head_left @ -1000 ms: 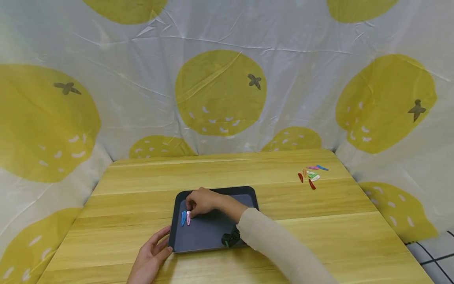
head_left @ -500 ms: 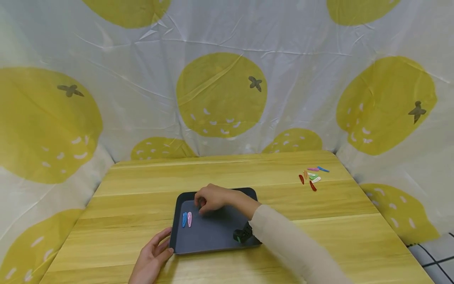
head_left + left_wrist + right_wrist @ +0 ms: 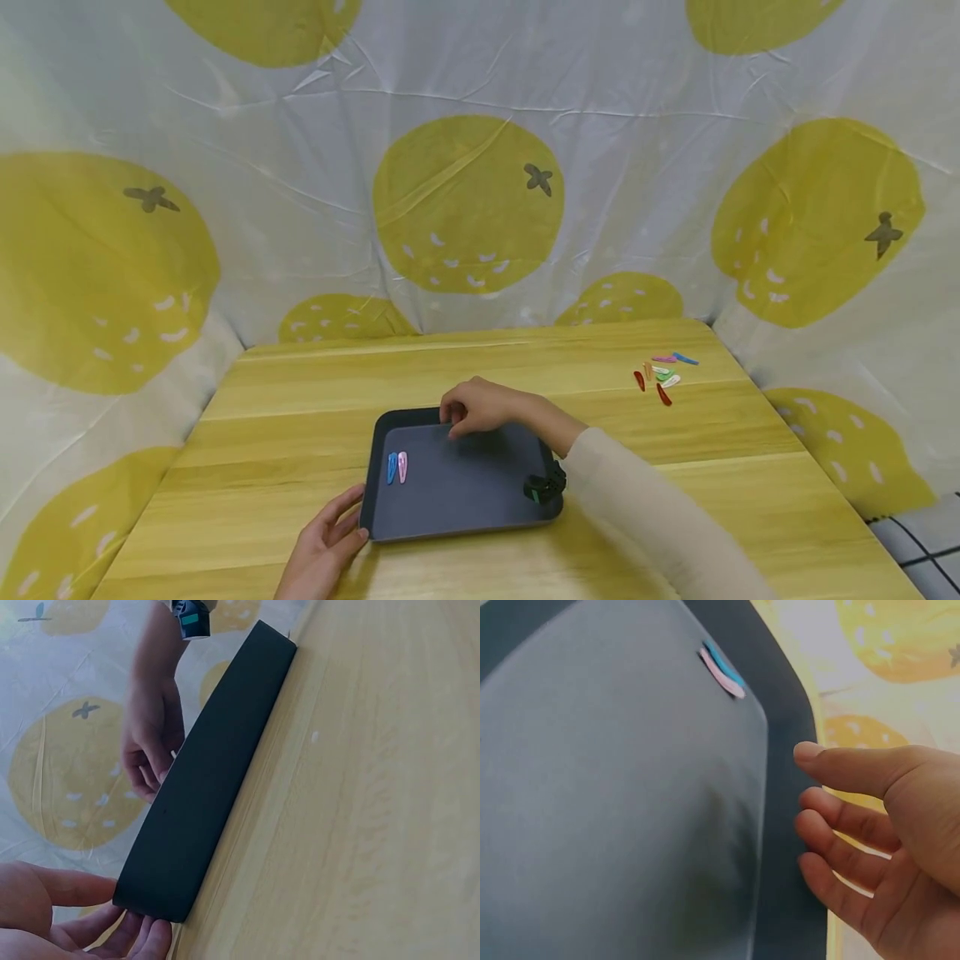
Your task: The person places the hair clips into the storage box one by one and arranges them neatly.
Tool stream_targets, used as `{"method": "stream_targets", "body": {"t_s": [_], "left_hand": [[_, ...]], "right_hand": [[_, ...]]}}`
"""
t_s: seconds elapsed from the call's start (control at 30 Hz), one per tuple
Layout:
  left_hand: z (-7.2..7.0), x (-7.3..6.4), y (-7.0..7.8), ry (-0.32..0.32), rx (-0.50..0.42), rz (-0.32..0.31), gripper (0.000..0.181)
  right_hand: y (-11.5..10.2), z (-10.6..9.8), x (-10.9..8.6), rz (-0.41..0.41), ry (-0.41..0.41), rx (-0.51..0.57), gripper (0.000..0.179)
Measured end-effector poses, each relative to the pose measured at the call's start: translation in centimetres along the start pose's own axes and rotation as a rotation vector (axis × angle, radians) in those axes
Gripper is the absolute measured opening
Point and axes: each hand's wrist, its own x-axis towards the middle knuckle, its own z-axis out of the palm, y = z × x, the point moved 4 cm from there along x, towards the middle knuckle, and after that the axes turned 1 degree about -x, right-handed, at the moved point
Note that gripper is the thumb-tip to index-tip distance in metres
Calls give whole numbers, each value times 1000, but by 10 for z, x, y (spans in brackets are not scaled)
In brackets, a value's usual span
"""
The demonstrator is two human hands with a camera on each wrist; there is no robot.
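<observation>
A dark grey baking tray (image 3: 465, 496) lies on the wooden table. Inside its left end, two snap hair clips lie side by side, a blue hair clip (image 3: 392, 468) and a pink hair clip (image 3: 402, 467). At the tray's near left corner my left hand (image 3: 324, 542) holds the edge, its thumb at the front and its fingers along the left wall. Over the tray's far side hovers my right hand (image 3: 486, 406), fingers loosely bent. The right wrist view shows that right hand (image 3: 877, 832) with nothing between thumb and fingers, overlapping the tray's rim.
Toward the table's far right lies a loose group of hair clips, among them a red hair clip (image 3: 663, 394), a green hair clip (image 3: 663, 375) and a blue hair clip (image 3: 686, 359). A patterned cloth (image 3: 465, 67) hangs around the table (image 3: 315, 392).
My right hand has left the pink hair clip, which stays beside the blue one, and has moved right and up across the tray. My left hand keeps its place at the corner.
</observation>
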Motion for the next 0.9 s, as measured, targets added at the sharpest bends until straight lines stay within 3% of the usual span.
{"method": "stream_targets", "body": {"t_s": [0.57, 0.9], "left_hand": [[-1, 2, -3, -3, -22, 6, 62], [1, 3, -4, -3, -49, -1, 63]], "right_hand": [[37, -27, -42, 72, 77, 94, 21], [68, -53, -81, 115, 170, 129, 25]]}}
